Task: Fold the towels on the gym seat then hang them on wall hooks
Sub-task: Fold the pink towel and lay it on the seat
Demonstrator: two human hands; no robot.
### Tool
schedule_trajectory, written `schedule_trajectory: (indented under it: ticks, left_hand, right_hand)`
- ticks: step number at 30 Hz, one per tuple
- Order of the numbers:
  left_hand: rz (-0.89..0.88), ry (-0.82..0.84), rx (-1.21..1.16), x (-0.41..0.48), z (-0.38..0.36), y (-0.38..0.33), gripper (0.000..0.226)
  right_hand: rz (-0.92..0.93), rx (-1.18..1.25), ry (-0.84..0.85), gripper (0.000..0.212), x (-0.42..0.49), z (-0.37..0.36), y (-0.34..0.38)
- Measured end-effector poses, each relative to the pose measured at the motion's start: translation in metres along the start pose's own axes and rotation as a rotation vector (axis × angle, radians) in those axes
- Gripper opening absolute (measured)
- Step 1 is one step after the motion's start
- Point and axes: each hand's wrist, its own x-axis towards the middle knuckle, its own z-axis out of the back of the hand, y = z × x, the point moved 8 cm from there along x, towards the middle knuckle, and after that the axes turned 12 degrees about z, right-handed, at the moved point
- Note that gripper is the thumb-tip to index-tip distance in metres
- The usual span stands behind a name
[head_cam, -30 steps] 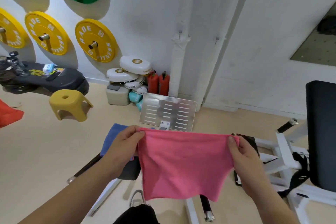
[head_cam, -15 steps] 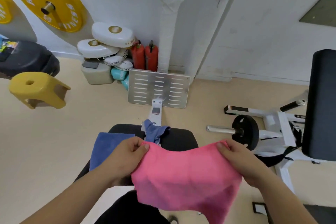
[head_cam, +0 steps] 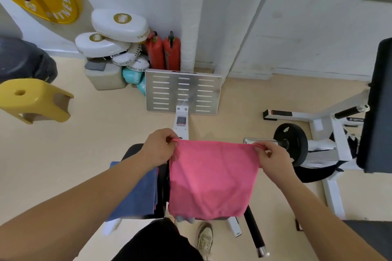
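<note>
A pink towel (head_cam: 212, 178) hangs flat in front of me above the black gym seat (head_cam: 163, 178). My left hand (head_cam: 160, 147) pinches its top left corner. My right hand (head_cam: 270, 155) pinches its top right corner, so the top edge is stretched between them. A blue towel (head_cam: 137, 195) lies on the left part of the seat, partly under my left forearm. The pink towel hides most of the seat.
A slotted metal footplate (head_cam: 183, 91) stands ahead on the floor. A yellow stool (head_cam: 35, 100) is at the left, white pads (head_cam: 118, 25) and red extinguishers (head_cam: 164, 52) by the wall. A white machine frame with a black weight plate (head_cam: 293, 144) is at the right.
The pink towel was slack and bunched half a second ago; both hands have drawn apart and lifted it, so it hangs flat. My view has tilted further down towards the seat.
</note>
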Motion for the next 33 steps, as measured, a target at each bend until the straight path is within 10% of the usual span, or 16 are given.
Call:
schedule_trajectory:
  ticks: [16,24,33]
  left_hand:
    - [-0.1,-0.024,0.069,-0.151,-0.074,0.095,0.028]
    - [-0.128,0.211,0.489,-0.152,-0.141,0.116,0.052]
    - [-0.162,-0.029,0.718,-0.09,-0.136,0.066,0.044]
  right_hand:
    - [0.677,-0.281,0.374,0.012,-0.136,-0.01,-0.054]
    - [0.501,-0.661,0.787,0.038,-0.157,-0.067,-0.102]
    - [0.206,-0.498,0.496,0.043,-0.094,-0.079,-0.091]
